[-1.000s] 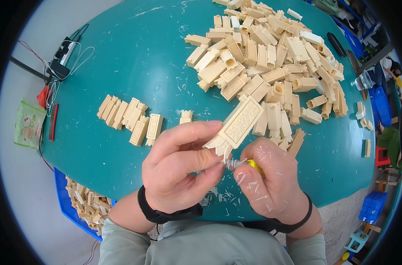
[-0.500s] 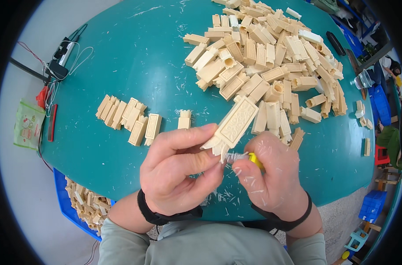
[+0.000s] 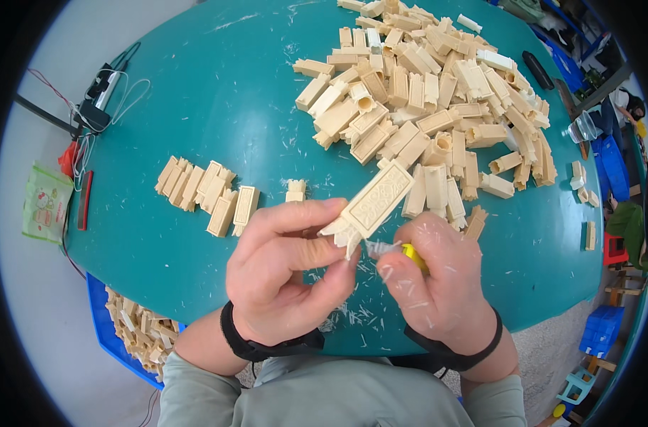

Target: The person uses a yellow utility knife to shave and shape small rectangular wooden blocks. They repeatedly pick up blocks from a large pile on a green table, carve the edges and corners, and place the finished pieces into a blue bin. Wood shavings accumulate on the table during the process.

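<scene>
My left hand (image 3: 287, 267) is closed on a cream-coloured rectangular carved block (image 3: 376, 203), pinching its ragged, flared lower end between thumb and fingers. The block tilts up to the right, its patterned face upward. Beside that ragged end, my right hand (image 3: 441, 281) is wrapped round a yellow-handled knife (image 3: 413, 257). Its short greyish blade (image 3: 382, 248) points left at the block's edge; whether they touch I cannot tell. White shavings cling to my right hand's fingers and thumb. Beyond my left hand stands a single similar block (image 3: 295, 190).
A large heap of similar blocks (image 3: 409, 85) covers the far right of the green table (image 3: 217, 92). Several more blocks (image 3: 224, 211) lie grouped at the left. Shavings litter the tabletop. A blue bin (image 3: 103, 327) of blocks stands lower left; a clear jar (image 3: 584, 128) sits at the right edge.
The held block has shifted slightly left and down with my left hand. The knife blade shows a little more beside the block's ragged end.
</scene>
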`<state>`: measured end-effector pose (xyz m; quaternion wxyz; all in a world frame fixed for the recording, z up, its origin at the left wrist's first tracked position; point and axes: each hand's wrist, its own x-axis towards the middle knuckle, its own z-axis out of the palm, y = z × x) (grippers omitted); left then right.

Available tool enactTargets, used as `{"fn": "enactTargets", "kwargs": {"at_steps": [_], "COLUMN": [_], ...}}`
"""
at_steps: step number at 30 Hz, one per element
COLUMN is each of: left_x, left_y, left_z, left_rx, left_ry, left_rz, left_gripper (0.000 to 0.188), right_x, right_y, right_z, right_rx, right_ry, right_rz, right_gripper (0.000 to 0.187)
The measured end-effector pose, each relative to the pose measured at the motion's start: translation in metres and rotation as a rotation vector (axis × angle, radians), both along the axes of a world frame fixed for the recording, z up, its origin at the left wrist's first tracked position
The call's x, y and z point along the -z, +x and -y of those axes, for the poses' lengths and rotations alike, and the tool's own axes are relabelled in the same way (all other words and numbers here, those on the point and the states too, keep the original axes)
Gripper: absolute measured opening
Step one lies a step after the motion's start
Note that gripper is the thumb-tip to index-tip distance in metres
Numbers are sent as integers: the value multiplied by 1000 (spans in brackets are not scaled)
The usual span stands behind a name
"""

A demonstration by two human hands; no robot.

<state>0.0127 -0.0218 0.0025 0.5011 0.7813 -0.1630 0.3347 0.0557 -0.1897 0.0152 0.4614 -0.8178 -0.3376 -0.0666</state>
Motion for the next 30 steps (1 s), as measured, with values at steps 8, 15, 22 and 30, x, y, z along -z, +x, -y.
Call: {"fn": "enactTargets", "kwargs": {"at_steps": [8, 15, 22, 30], "left_x": [2, -4, 0, 3], "left_y": [5, 12, 4, 6], "left_z": [2, 0, 1, -2], "left_rx": [257, 52, 328, 258], "left_ry": [-201, 53, -270, -327], "left_rz": [-114, -158, -398, -129], "left_gripper": [19, 31, 39, 40], "right_x": [-12, 5, -6, -9], "right_y": [3, 4, 1, -2], "right_z": [1, 4, 2, 4], "right_rx": [84, 58, -49, -81], "right_ry": [441, 399, 240, 108], "right_rz": [-561, -404, -388, -352], "right_gripper": [21, 29, 28, 25]}}
